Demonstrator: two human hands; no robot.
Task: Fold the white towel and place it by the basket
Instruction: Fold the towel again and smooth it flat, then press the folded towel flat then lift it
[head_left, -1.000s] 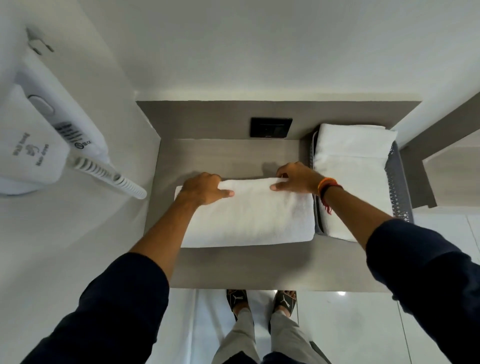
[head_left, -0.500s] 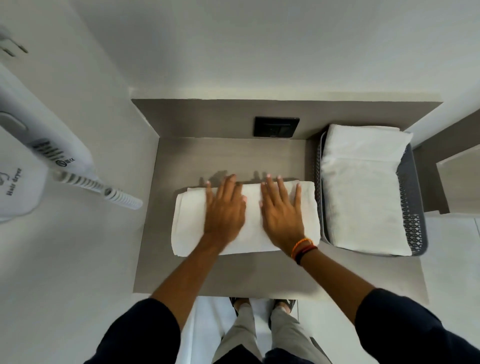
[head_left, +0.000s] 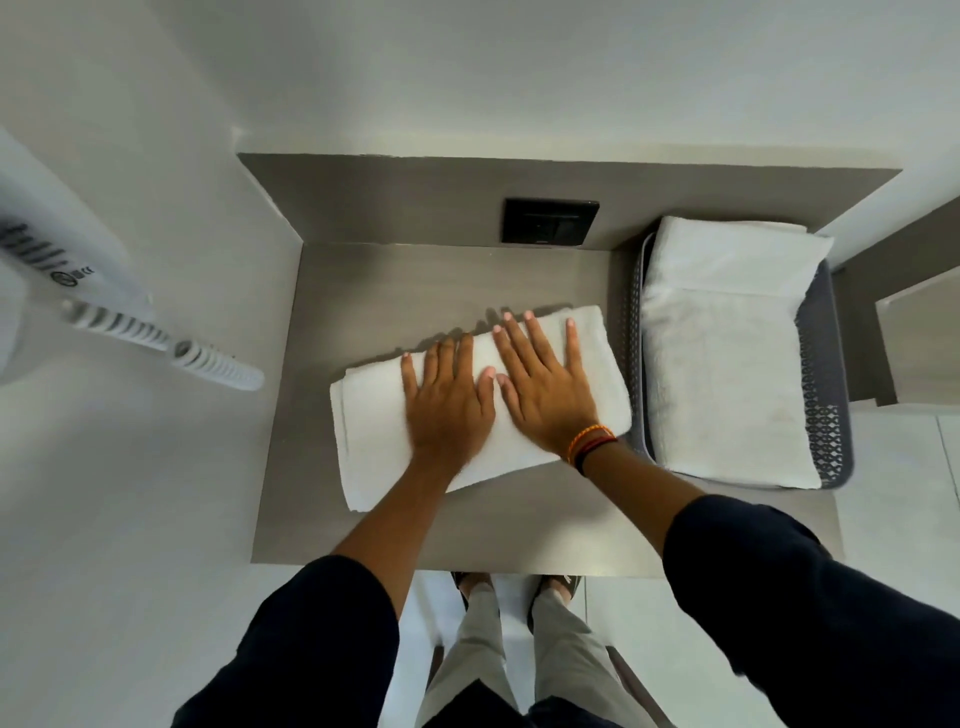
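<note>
A folded white towel (head_left: 369, 441) lies on the grey shelf (head_left: 415, 280), its long side slightly tilted, its right end touching the grey basket (head_left: 826, 415). My left hand (head_left: 447, 405) lies flat on the towel's middle with fingers spread. My right hand (head_left: 545, 384) lies flat beside it on the towel's right half, palm down, with orange and dark bands on the wrist. Neither hand grips anything. The basket stands at the shelf's right end and holds another folded white towel (head_left: 727, 364).
A black wall socket (head_left: 550, 221) sits on the back panel behind the shelf. A white wall hair dryer (head_left: 57, 260) with a coiled cord (head_left: 208, 361) hangs on the left wall. My feet (head_left: 519, 587) stand on the floor below the shelf's front edge.
Both hands went from pinching the towel's far edge to lying flat on top. The towel's right end has swung toward the basket, so it now lies slightly tilted.
</note>
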